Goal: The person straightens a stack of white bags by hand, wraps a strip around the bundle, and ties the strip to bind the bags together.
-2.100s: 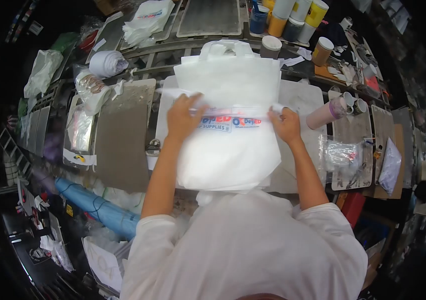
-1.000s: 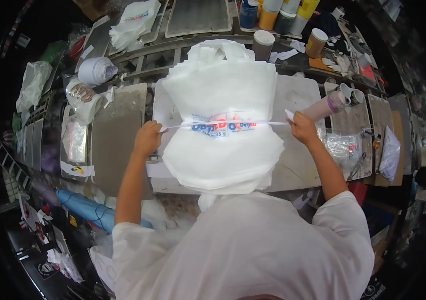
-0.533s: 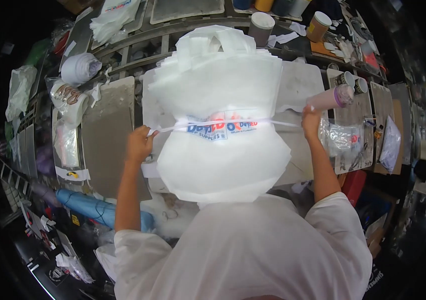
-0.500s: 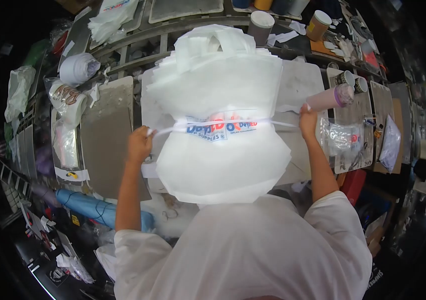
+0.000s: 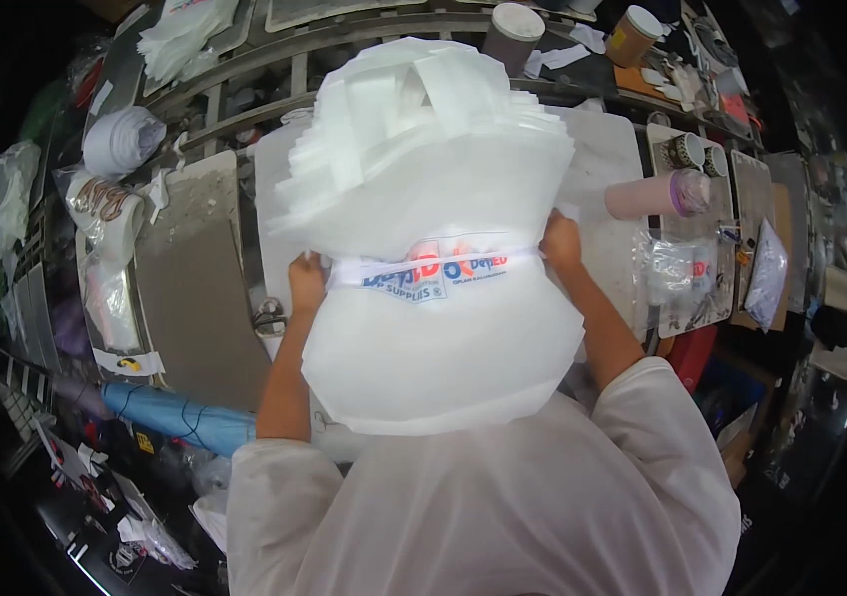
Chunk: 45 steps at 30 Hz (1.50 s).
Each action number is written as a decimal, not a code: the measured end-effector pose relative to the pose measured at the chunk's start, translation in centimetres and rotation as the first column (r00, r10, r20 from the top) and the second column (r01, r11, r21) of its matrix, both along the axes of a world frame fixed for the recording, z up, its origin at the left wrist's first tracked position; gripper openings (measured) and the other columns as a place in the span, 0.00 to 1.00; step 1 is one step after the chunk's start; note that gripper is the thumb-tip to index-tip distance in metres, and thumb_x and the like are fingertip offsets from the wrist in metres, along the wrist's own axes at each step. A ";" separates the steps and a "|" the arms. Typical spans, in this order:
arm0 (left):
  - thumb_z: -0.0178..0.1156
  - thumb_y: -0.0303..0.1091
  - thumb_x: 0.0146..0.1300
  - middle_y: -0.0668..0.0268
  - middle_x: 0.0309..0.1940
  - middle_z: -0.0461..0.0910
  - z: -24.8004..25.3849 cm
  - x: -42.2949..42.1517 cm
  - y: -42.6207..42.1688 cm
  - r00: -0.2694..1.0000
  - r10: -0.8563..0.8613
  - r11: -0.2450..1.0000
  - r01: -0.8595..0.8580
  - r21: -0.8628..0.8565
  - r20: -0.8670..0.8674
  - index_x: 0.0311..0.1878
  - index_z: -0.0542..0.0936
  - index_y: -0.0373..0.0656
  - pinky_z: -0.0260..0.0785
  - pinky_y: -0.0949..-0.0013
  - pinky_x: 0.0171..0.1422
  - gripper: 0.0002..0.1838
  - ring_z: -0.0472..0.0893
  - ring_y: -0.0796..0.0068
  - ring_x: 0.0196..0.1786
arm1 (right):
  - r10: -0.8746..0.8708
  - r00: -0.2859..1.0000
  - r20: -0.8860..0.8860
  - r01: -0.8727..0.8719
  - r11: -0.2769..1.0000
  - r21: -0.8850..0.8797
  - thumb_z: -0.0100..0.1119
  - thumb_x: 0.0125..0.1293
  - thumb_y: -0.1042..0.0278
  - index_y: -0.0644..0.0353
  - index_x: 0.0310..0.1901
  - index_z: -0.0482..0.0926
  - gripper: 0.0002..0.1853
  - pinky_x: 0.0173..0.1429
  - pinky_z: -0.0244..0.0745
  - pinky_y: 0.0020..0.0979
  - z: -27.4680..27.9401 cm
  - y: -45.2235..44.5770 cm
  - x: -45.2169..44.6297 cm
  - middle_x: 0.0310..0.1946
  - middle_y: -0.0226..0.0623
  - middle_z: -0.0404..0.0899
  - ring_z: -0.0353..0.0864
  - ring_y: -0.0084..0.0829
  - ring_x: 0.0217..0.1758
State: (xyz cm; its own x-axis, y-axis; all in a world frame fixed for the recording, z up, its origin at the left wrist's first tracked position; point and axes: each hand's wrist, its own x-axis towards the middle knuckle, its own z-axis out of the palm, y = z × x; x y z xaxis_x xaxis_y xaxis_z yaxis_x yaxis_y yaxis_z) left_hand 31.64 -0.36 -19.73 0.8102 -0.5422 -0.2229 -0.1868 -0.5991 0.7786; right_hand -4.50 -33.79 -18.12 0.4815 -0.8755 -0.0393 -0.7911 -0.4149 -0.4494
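A thick stack of white bags [image 5: 433, 358] with handles at the far end lies in front of me, blue and red print across its middle. A white strip [image 5: 354, 270] runs over the print and pulls the stack in at the waist. My left hand [image 5: 306, 282] is closed on the strip at the stack's left edge. Against the right edge, my right hand [image 5: 561, 244] is closed on the strip's other side; its fingertips are partly hidden by the bags.
A pink cylinder [image 5: 642, 197] lies right of the stack, near paper cups [image 5: 682, 151] and a clear-wrapped packet [image 5: 680, 270]. To the left are a white roll [image 5: 120, 142] and a grey board [image 5: 190, 288]. A metal rail [image 5: 254, 97] crosses behind.
Both hands have moved inward, from holding the strip stretched out sideways to the stack's edges. The stack looks slightly nearer to me. The pink cylinder is now apart from my right hand.
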 end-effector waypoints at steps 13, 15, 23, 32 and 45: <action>0.57 0.44 0.71 0.50 0.19 0.78 -0.1 -2.6 -2.8 0.925 -0.061 0.991 0.010 -0.136 -0.375 0.32 0.80 0.28 0.69 0.56 0.34 0.23 0.77 0.69 0.25 | -0.133 0.854 0.502 -0.067 0.930 0.361 0.52 0.67 0.64 0.70 0.47 0.82 0.17 0.50 0.76 0.43 -9.5 1.3 0.5 0.41 0.56 0.85 0.83 0.55 0.44; 0.57 0.44 0.71 0.50 0.19 0.78 -0.2 -3.3 -0.9 0.922 -0.044 0.995 0.004 -0.102 -0.385 0.32 0.80 0.28 0.69 0.56 0.34 0.23 0.77 0.69 0.25 | -0.128 0.893 0.432 -0.035 0.936 0.350 0.52 0.68 0.64 0.70 0.47 0.82 0.17 0.50 0.75 0.43 -7.8 2.4 0.7 0.40 0.55 0.85 0.83 0.54 0.43; 0.58 0.44 0.70 0.50 0.19 0.78 0.2 -5.1 2.4 0.910 -0.031 0.997 -0.001 -0.078 -0.413 0.32 0.81 0.28 0.69 0.56 0.34 0.23 0.77 0.68 0.25 | -0.152 0.955 0.256 0.043 0.921 0.387 0.53 0.68 0.63 0.69 0.45 0.82 0.16 0.46 0.75 0.41 -2.4 7.6 -1.0 0.38 0.52 0.84 0.82 0.51 0.40; 0.59 0.44 0.69 0.50 0.20 0.79 6.7 -7.7 4.8 0.933 -0.048 0.987 -0.012 -0.163 -0.357 0.32 0.81 0.28 0.70 0.57 0.34 0.23 0.78 0.68 0.25 | -0.176 0.936 0.305 0.023 0.895 0.445 0.53 0.69 0.63 0.68 0.43 0.81 0.15 0.43 0.75 0.40 2.1 13.0 -5.6 0.35 0.49 0.84 0.81 0.48 0.37; 0.60 0.45 0.68 0.51 0.21 0.80 21.2 -13.2 10.2 0.982 -0.028 0.908 -0.054 -0.416 -0.189 0.33 0.82 0.29 0.71 0.57 0.35 0.22 0.78 0.68 0.26 | -0.033 0.867 0.497 -0.255 0.827 0.500 0.53 0.70 0.62 0.67 0.41 0.81 0.14 0.38 0.75 0.38 7.8 19.3 -8.8 0.32 0.44 0.83 0.80 0.43 0.32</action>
